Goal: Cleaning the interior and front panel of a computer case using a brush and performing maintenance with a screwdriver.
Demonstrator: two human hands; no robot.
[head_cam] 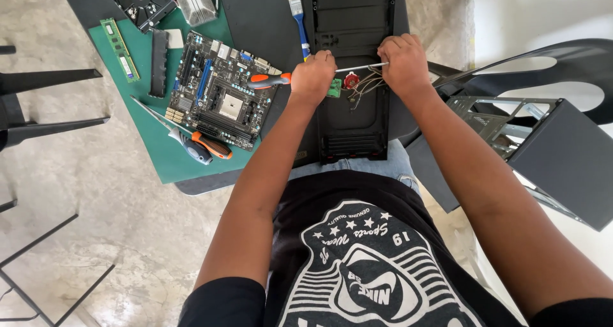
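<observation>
Black plastic makes up the long computer front panel [348, 119] that lies across the person's lap and the table edge, inner side up. Both hands work over its middle. The left hand [313, 77] is curled into a fist around the orange-and-black handle of one screwdriver [271, 80], whose thin metal shaft runs to the right across the panel. The right hand [402, 62] rests on the panel's right edge with its fingers bent and pressed together, closing on the shaft's tip end; whether they pinch the tip itself I cannot tell. Between the two hands sit one small green circuit board [334, 88], one round red part [350, 81] and a bundle of thin wires [365, 84], all fixed to the panel.

To the left, one green mat [156, 148] covers part of the dark table. On it lie one motherboard [220, 91], one green memory stick [119, 49] near the mat's upper left edge, one black oblong strip [158, 62] just beside the motherboard, and two more screwdrivers [191, 142] with their handles touching, one grey-handled and one orange. That makes three screwdrivers in all. One paintbrush [297, 14] with a blue handle lies beside the panel's upper left edge. At the top left are one cooler fan [143, 1] and one ribbed metal heatsink [195, 1]. To the right, well apart from the hands, stands one open metal computer case [530, 148].
</observation>
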